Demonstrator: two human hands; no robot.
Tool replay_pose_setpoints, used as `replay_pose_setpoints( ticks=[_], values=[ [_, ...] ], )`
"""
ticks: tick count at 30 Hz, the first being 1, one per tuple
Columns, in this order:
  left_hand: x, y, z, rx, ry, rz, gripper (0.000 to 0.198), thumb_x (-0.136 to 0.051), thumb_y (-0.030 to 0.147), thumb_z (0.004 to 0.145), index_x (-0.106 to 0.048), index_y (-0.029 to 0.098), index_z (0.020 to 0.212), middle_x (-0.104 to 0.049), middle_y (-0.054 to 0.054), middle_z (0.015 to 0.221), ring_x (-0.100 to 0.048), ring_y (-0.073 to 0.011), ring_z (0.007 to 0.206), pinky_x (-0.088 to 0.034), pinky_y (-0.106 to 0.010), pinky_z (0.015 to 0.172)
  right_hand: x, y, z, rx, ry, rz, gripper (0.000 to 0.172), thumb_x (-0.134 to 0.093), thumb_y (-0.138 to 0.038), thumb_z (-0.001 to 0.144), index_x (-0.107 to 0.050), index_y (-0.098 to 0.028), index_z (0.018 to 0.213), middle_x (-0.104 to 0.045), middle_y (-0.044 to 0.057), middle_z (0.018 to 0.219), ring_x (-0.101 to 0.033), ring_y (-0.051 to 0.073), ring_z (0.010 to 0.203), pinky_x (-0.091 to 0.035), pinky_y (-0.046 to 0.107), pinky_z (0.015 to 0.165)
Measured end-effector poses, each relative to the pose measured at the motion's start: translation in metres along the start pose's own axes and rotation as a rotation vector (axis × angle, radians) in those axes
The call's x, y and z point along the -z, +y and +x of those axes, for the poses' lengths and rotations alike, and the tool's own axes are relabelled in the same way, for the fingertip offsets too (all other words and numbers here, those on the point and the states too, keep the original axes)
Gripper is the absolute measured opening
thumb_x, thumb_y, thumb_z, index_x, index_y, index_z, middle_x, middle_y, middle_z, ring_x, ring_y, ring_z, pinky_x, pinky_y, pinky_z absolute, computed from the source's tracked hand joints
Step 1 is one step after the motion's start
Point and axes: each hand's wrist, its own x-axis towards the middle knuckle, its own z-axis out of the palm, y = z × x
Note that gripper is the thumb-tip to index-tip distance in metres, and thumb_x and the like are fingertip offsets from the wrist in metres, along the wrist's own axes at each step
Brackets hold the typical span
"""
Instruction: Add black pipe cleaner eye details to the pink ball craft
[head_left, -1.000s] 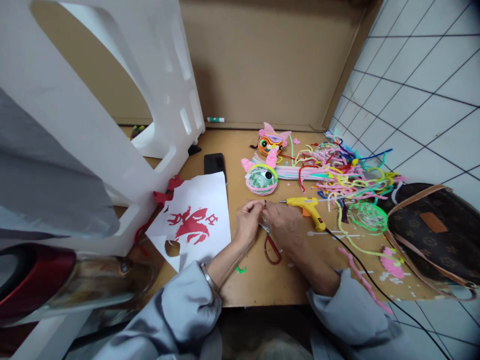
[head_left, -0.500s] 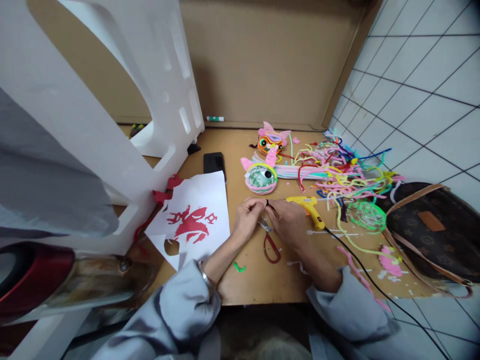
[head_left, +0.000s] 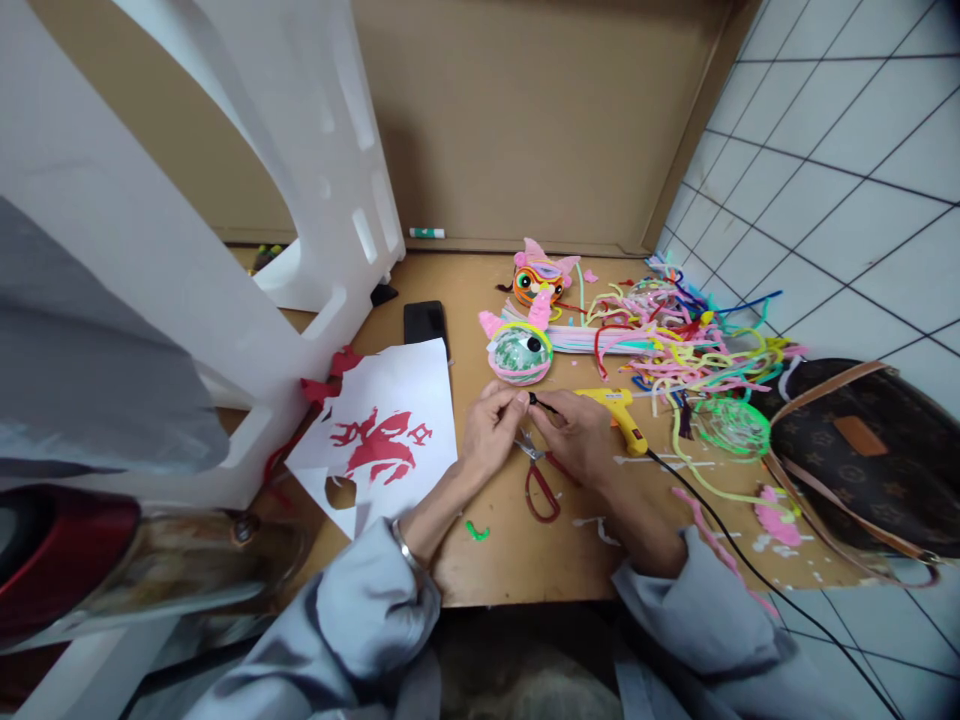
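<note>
My left hand (head_left: pixel 491 428) and my right hand (head_left: pixel 576 432) meet over the middle of the table. Pinched between their fingertips is a short black pipe cleaner (head_left: pixel 533 399), partly curled at one end; the fingers cover some of it. Below the hands lie scissors (head_left: pixel 541 493) with dark red handles, one of them partly under my right hand. Just beyond stands a round craft head (head_left: pixel 519 354), green and white with pink ears, a yellow brow and one black eye. A finished-looking orange and pink animal head (head_left: pixel 538 284) sits behind it.
A yellow glue gun (head_left: pixel 626 418) with a black cord lies right of my hand. Tangled pipe cleaners (head_left: pixel 690 340) and a brown handbag (head_left: pixel 862 460) fill the right side. At left are white paper with a red cutout (head_left: pixel 427 400), a black phone (head_left: pixel 425 322) and a white plastic frame (head_left: pixel 330 200).
The fingers have shifted slightly on the black pipe cleaner, and its curled end shows more clearly. More of the scissors shows under my right hand. The view has shifted a little.
</note>
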Motion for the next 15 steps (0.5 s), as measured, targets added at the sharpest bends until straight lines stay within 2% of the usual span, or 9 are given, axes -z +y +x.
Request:
replay_pose_setpoints(
  ticks=[4, 9, 15],
  values=[
    [0.003, -0.006, 0.005, 0.083, -0.067, -0.114, 0.028, -0.063, 0.041, 0.080, -0.069, 0.017, 0.068, -0.056, -0.001, 0.069, -0.049, -0.0151, 0.071, -0.038, -0.027, 0.070, 0.002, -0.002, 0.001, -0.008, 0.015, 0.059, 0.015, -0.059, -0.027, 0.086, -0.070, -0.020, 0.093, -0.073, 0.003, 0.080, -0.063, 0.016, 0.067, -0.041, 0.026, 0.063],
    [0.007, -0.007, 0.011, 0.322, -0.202, -0.364, 0.035, -0.074, 0.050, 0.067, -0.067, 0.015, 0.066, -0.057, 0.001, 0.060, -0.044, -0.0097, 0.057, -0.035, -0.025, 0.060, 0.002, -0.003, 0.001, 0.018, -0.024, -0.016, 0.014, -0.057, -0.027, 0.088, -0.069, -0.020, 0.091, -0.070, 0.003, 0.073, -0.059, 0.015, 0.063, -0.037, 0.027, 0.061],
    [0.016, 0.000, 0.015, 0.414, -0.260, -0.392, 0.036, -0.082, 0.044, 0.057, -0.067, 0.013, 0.063, -0.058, 0.001, 0.059, -0.043, -0.0078, 0.054, -0.032, -0.023, 0.057, 0.001, -0.003, 0.000, 0.118, -0.059, -0.103, 0.019, -0.052, -0.029, 0.092, -0.068, -0.019, 0.089, -0.066, 0.003, 0.071, -0.058, 0.016, 0.064, -0.036, 0.028, 0.063]
  ],
)
